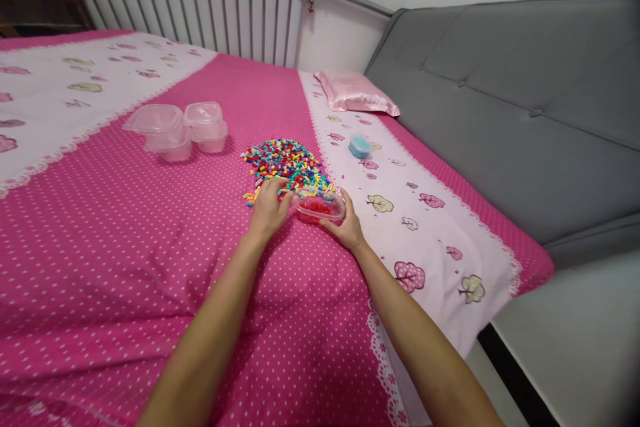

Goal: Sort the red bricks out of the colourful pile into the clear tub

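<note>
A heap of small multicoloured beads point(287, 159) lies on the pink dotted bedspread. Against its near edge, my left hand point(273, 205) has its fingers curled in among the beads; what they pinch, if anything, is too small to make out. My right hand point(349, 223) grips the right end of a clear plastic container point(341, 208), thumb on the near side and fingers behind. Red beads point(317, 206) cover the bottom of this container, which sits just right of my left hand and touches the near right side of the heap.
Several clear empty containers point(163, 121) stand stacked at the left. A closed container with light blue contents point(359, 147) lies to the right on the white printed strip. Farther back are a pink pillow point(356, 92), a grey headboard point(500, 93) and a white radiator point(200, 7).
</note>
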`<move>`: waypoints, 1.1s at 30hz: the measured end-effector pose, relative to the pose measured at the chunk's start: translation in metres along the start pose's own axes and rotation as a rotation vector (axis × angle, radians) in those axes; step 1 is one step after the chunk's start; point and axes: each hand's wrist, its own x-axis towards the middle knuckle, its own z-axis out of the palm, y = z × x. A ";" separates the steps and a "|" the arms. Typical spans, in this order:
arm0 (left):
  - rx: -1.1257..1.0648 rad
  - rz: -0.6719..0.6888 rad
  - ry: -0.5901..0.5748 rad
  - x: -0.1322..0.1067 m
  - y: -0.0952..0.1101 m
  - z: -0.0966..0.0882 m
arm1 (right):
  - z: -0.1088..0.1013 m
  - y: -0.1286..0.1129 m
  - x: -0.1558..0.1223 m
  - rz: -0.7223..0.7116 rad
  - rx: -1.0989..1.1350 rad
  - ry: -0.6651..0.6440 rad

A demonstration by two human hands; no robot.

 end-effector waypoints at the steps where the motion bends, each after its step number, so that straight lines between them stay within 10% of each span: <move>1: 0.011 -0.020 0.013 0.000 -0.003 -0.002 | 0.000 0.000 0.000 -0.006 0.025 -0.017; 9: 0.103 -0.153 0.077 0.004 -0.023 -0.008 | 0.003 -0.005 -0.005 -0.031 -0.074 0.306; 33: 0.415 -0.172 -0.170 0.000 -0.027 0.002 | 0.001 -0.010 -0.007 0.092 -0.214 0.232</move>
